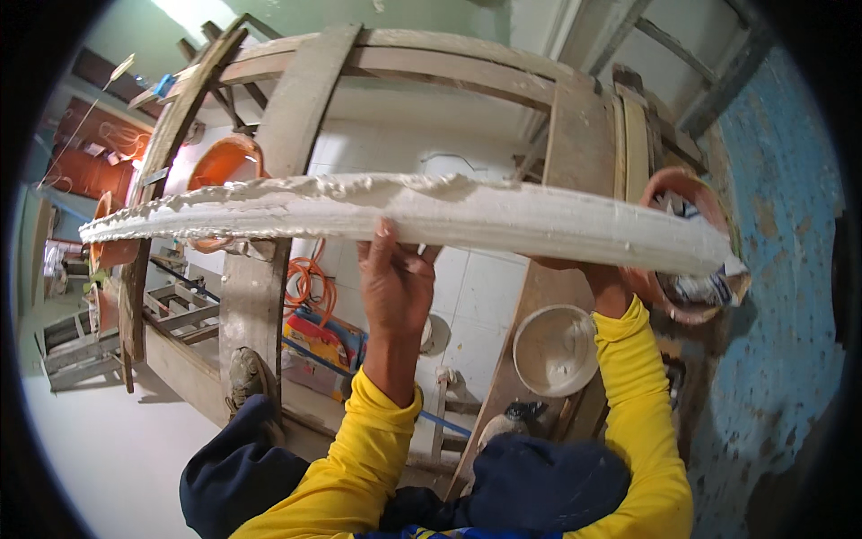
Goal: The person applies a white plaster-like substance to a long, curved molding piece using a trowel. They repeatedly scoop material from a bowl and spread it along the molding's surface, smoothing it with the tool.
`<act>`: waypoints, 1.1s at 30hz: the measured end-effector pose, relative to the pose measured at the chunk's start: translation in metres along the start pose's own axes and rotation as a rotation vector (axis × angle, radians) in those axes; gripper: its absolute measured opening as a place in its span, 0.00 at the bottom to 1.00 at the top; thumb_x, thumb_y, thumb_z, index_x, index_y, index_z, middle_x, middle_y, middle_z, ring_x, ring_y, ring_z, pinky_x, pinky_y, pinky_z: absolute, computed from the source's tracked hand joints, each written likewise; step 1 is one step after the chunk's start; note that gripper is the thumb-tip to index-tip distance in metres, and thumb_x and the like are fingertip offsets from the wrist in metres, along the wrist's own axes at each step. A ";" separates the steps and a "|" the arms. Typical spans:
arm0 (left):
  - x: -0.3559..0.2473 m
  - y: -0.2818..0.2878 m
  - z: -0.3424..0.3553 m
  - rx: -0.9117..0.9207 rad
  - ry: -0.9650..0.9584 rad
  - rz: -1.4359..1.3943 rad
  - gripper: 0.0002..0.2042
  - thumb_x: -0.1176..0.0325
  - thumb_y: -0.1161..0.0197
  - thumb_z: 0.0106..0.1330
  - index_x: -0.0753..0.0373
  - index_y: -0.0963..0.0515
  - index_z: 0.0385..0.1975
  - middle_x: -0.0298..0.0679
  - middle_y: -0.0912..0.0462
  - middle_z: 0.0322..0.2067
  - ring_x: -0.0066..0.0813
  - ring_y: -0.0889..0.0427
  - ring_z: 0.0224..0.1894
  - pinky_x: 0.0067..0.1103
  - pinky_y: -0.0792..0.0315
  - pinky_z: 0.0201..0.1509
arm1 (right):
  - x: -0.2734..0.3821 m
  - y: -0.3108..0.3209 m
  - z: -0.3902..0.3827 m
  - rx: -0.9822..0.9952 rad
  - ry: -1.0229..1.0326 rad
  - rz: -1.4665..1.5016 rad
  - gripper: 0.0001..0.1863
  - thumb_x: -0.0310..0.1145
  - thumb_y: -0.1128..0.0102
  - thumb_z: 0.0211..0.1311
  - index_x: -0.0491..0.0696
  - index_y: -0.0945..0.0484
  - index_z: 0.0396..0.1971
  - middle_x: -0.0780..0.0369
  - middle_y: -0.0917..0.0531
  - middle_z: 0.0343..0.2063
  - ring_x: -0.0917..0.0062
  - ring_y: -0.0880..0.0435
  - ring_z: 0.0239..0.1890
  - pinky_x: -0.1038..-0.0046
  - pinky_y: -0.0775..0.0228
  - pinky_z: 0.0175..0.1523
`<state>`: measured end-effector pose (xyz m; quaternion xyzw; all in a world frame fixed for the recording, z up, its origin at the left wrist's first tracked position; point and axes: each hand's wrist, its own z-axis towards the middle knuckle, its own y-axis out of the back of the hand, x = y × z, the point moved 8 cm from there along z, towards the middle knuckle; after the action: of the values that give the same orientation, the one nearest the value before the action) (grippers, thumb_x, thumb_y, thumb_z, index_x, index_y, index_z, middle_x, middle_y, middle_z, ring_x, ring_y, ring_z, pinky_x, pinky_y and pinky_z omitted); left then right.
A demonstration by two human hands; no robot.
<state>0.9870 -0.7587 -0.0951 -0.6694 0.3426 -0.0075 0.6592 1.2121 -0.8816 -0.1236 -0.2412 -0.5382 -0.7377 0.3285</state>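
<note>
A long white plaster moulding [503, 216] spans the view from left to right in front of me, with rough wet plaster along its far edge and much of its left end. My left hand [400, 283] grips it near the middle, thumb up on the near face and the other fingers bent at its lower edge. Further right, my right hand [609, 286] holds it from beneath, its fingers mostly hidden by the moulding. A round bucket [555, 350] with whitish residue stands on a plank just left of my right wrist.
I stand on a scaffold of wooden planks [310, 99] above a tiled floor [476, 292]. An orange tub [224, 162] sits at left, another tub [687, 184] at right beside the worn blue wall [781, 225]. Below lie an orange hose [310, 283] and a ladder [184, 310].
</note>
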 end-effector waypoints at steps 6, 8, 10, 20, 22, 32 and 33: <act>0.005 0.022 0.010 -0.078 -0.009 0.018 0.14 0.69 0.42 0.77 0.50 0.27 0.60 0.35 0.18 0.55 0.35 0.20 0.60 0.49 0.26 0.67 | 0.048 0.013 -0.116 0.257 -0.718 0.219 0.24 0.32 0.37 0.70 0.42 0.36 0.59 0.57 0.23 0.51 0.73 0.23 0.54 0.66 0.31 0.62; 0.005 0.030 0.005 -0.118 -0.035 0.074 0.14 0.67 0.42 0.77 0.58 0.28 0.60 0.40 0.18 0.56 0.36 0.20 0.60 0.46 0.27 0.69 | 0.073 0.032 -0.148 0.146 -0.953 0.308 0.19 0.33 0.36 0.65 0.43 0.30 0.51 0.52 0.19 0.47 0.61 0.17 0.43 0.64 0.27 0.52; 0.009 0.038 0.012 -0.102 -0.023 0.096 0.15 0.66 0.41 0.77 0.58 0.28 0.59 0.41 0.19 0.55 0.37 0.20 0.61 0.45 0.27 0.69 | 0.096 0.058 -0.176 0.052 -0.921 0.118 0.18 0.33 0.35 0.64 0.44 0.28 0.50 0.51 0.18 0.43 0.59 0.16 0.40 0.62 0.26 0.49; 0.011 0.032 0.007 -0.010 -0.029 0.108 0.17 0.72 0.41 0.76 0.58 0.31 0.61 0.43 0.23 0.59 0.40 0.24 0.64 0.44 0.30 0.74 | 0.125 0.044 -0.195 0.303 -0.895 -0.599 0.10 0.29 0.42 0.65 0.47 0.22 0.45 0.52 0.18 0.37 0.53 0.17 0.46 0.53 0.24 0.48; 0.011 0.037 0.003 -0.025 -0.035 0.145 0.18 0.74 0.43 0.76 0.58 0.33 0.63 0.44 0.26 0.62 0.40 0.26 0.66 0.45 0.33 0.76 | 0.121 0.034 -0.185 0.356 -0.838 -0.689 0.09 0.29 0.43 0.63 0.47 0.20 0.43 0.54 0.18 0.37 0.56 0.16 0.45 0.55 0.22 0.46; 0.059 0.095 -0.052 0.010 0.386 0.697 0.26 0.63 0.37 0.74 0.61 0.34 0.69 0.43 0.25 0.61 0.41 0.23 0.64 0.41 0.28 0.69 | 0.115 -0.044 -0.174 0.377 -0.521 -0.980 0.06 0.28 0.41 0.58 0.47 0.16 0.32 0.58 0.19 0.36 0.64 0.15 0.40 0.62 0.20 0.39; 0.077 0.113 -0.068 0.057 0.546 0.816 0.27 0.61 0.36 0.73 0.60 0.34 0.70 0.44 0.24 0.59 0.41 0.22 0.62 0.40 0.26 0.66 | 0.119 -0.051 -0.178 0.404 -0.504 -0.966 0.06 0.29 0.41 0.58 0.47 0.16 0.31 0.59 0.19 0.36 0.64 0.15 0.40 0.62 0.20 0.39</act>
<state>0.9638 -0.8422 -0.2200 -0.4358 0.7368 0.0667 0.5127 1.0937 -1.0675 -0.1257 -0.0689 -0.7789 -0.6064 -0.1444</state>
